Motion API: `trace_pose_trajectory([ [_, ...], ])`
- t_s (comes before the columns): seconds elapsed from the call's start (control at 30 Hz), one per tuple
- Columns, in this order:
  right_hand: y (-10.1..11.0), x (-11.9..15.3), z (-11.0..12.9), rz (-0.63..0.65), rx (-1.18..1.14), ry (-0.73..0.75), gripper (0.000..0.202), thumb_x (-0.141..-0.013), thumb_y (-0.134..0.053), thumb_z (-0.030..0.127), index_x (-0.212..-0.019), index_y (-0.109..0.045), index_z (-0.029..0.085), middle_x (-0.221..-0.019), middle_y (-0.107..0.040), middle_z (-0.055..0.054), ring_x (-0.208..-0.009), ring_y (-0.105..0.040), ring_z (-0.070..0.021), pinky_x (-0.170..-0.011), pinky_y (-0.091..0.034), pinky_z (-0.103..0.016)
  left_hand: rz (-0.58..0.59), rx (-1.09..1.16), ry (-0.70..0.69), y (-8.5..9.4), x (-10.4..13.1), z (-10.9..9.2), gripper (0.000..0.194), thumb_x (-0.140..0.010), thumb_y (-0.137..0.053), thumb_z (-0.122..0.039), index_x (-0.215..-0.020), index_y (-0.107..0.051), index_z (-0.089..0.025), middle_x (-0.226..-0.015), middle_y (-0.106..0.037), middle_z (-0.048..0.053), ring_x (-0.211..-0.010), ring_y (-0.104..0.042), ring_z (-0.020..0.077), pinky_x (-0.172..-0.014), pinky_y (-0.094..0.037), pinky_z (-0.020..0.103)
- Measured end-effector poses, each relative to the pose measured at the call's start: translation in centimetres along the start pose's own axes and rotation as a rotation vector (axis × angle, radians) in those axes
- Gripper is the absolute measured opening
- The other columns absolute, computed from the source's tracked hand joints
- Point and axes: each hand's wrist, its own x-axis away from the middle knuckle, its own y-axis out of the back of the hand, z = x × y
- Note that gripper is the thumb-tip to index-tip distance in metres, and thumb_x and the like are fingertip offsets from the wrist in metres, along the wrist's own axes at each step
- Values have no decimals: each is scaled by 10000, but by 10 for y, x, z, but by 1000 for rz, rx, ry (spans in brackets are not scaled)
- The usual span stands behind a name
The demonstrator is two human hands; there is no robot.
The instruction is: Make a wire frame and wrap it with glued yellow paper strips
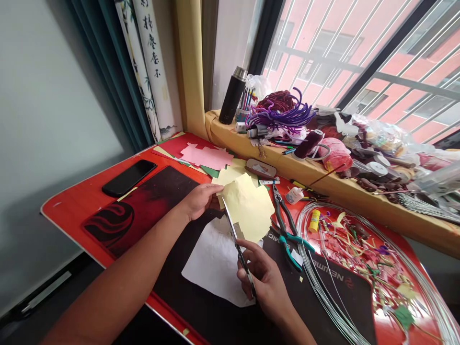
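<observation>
My left hand [201, 200] pinches the left edge of a pale yellow sheet of paper [251, 206], whose outline is cut in steps and notches. In my right hand [264, 275] is a pair of scissors [235, 237], its blades pointing up and away along the paper's lower left edge. Whether the blades are closed on the paper I cannot tell. Beneath both hands lies a white sheet of paper [212, 263] on a black and red desk mat [172, 302]. More yellow paper lies just behind the held piece.
Pliers with teal handles [287, 239] and a coil of silver wire [312, 268] lie to the right, beside colourful scraps [377, 263] and a glue stick [314, 221]. Pink paper [206, 155] and a phone [129, 178] are at the left. Craft supplies and a black thermos [233, 96] crowd the windowsill.
</observation>
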Motion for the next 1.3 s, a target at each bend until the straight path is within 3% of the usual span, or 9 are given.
trace_pose_trajectory([
  [0.3, -1, 1, 5, 12, -4, 3, 584, -856, -788, 533, -1335, -615, 246, -803, -522, 39, -460, -433, -42, -401, -363, -181, 14, -63, -42, 1, -2, 4, 197, -868, -677, -276, -831, -753, -99, -733, -754, 107, -603, -699, 197, -586, -578, 299],
  [1.3, -3, 0, 3, -41, -15, -16, 540, -846, -810, 485, -1300, -650, 241, -814, -522, 35, -455, -436, -45, -395, -385, -195, 30, -89, -33, 2, -3, 6, 206, -863, -689, -290, -850, -750, -93, -715, -747, 109, -572, -698, 197, -531, -573, 286],
])
